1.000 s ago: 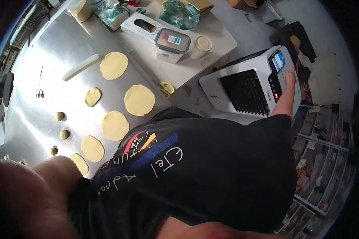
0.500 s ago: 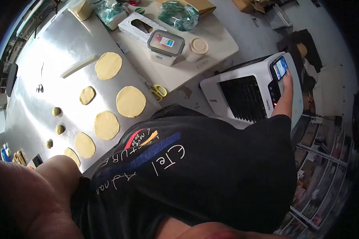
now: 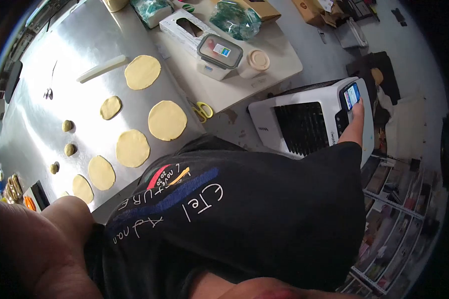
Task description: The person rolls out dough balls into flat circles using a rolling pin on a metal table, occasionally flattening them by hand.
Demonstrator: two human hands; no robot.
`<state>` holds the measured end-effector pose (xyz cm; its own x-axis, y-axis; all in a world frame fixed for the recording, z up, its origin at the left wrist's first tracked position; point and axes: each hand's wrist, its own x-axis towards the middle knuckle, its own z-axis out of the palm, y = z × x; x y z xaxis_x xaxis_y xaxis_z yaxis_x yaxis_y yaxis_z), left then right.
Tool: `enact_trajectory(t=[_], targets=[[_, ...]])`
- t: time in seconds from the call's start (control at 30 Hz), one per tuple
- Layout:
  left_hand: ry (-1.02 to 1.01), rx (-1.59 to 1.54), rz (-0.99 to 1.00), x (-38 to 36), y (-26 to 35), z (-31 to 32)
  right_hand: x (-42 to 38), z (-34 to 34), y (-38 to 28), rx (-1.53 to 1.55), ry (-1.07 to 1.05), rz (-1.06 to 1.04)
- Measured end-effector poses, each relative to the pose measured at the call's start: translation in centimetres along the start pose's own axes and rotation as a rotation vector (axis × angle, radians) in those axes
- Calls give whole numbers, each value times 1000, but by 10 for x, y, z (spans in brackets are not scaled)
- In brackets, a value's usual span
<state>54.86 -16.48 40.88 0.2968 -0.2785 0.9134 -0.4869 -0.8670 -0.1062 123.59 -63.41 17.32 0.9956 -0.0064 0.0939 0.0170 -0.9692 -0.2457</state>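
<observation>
My right hand (image 3: pixel 357 112) reaches out to a phone-like lit screen (image 3: pixel 352 95) at the top of a white air cooler (image 3: pixel 297 94). A stretched finger rests at the screen's lower edge; the other fingers are hard to make out. At the lower left my left hand (image 3: pixel 30 244) is raised very near the camera, its fingers out of view. Close to that arm, flat dough rounds (image 3: pixel 101 173) lie in a row on a metal table (image 3: pixel 30 124). A smaller dough round (image 3: pixel 111 107) and several small greenish balls (image 3: pixel 70 149) lie farther left.
A pale rod (image 3: pixel 102 69) lies on the metal table. Yellow-handled scissors (image 3: pixel 203 110) rest at the table's edge. The white side table (image 3: pixel 279 70) holds a lidded container (image 3: pixel 218 57), a lidded cup (image 3: pixel 256 64) and a white box (image 3: pixel 184 32). Wire shelving (image 3: pixel 394 229) stands at the right.
The camera view has shifted slightly. My right finger has slid from the middle of the screen to its lower edge. The dough and the table items have not been moved.
</observation>
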Motion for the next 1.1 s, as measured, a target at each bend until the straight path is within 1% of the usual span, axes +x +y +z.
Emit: enact_trajectory(t=[0.07,0.1,0.17,0.2,0.23,0.3,0.33,0.37,0.4,0.43,0.47,0.53,0.57,0.6,0.63,0.67,0.7,0.73,0.77,0.8,0.83,0.87,0.9,0.93,0.97,1.0,1.03,1.07,1.1], targets=[[-4,30,-8,-3,-2,-4,19,12,15,14,56,-32],[-10,43,-12,-5,-1,-6,12,16,10,168,-1,33],[-11,65,-30,-10,-2,-11,-5,5,-3,175,-2,45],[-6,77,-41,-13,-4,-12,5,5,9,175,-5,69],[-2,92,-57,-15,-5,-14,16,16,13,43,47,113],[-11,152,-110,-23,-7,-20,-32,-22,-47,-212,132,215],[-15,196,-153,-29,-7,-25,-45,-19,-60,-162,379,143],[-23,257,-200,-36,-5,-30,-52,-22,-72,-129,417,-3],[-28,317,-255,-44,-3,-39,-63,-13,-93,-163,596,-115],[-35,392,-338,-60,-4,-42,-98,-4,-126,-18,805,-373],[-42,463,-432,-78,-5,-45,-148,-2,-175,80,791,-402],[-36,552,-605,-117,-8,-49,-204,30,-240,272,583,-594],[-10,524,-653,-137,-11,-53,-247,51,-281,476,474,-705],[-5,572,-733,-153,-8,-57,-290,72,-322,680,346,-802],[11,590,-834,-177,-5,-64,-336,82,-367,871,87,-904],[6,595,-930,-197,-4,-68,-389,84,-406,847,-11,-1053],[21,584,-1070,-215,-2,-70,-418,104,-436,965,-102,-1297],[-37,642,-1232,-229,-1,-69,-452,110,-471,851,-215,-1362],[34,540,-1385,-249,-1,-67,-476,132,-503,756,-330,-1414],[58,510,-1505,-274,-5,-60,-498,159,-534,633,-353,-1437],[14,459,-1560,-297,-7,-54,-517,183,-562,508,-375,-1457],[23,396,-1617,-329,-10,-41,-531,198,-587,358,-443,-1475],[-98,415,-1674,-340,-15,-25,-543,212,-607,233,-399,-1503],[-227,424,-1662,-357,-23,-9,-548,226,-627,235,-407,-1509],[-359,443,-1644,-367,-34,10,-551,241,-643,135,-388,-1485],[-472,504,-1503,-366,-47,23,-553,253,-652,31,-370,-1458],[-538,498,-1403,-385,-61,38,-555,258,-658,26,-377,-1457],[-537,491,-1408,-397,-70,51,-554,260,-664,-1,-384,-1433],[-607,533,-1329,-405,-77,61,-553,261,-669,-29,-388,-1411]])
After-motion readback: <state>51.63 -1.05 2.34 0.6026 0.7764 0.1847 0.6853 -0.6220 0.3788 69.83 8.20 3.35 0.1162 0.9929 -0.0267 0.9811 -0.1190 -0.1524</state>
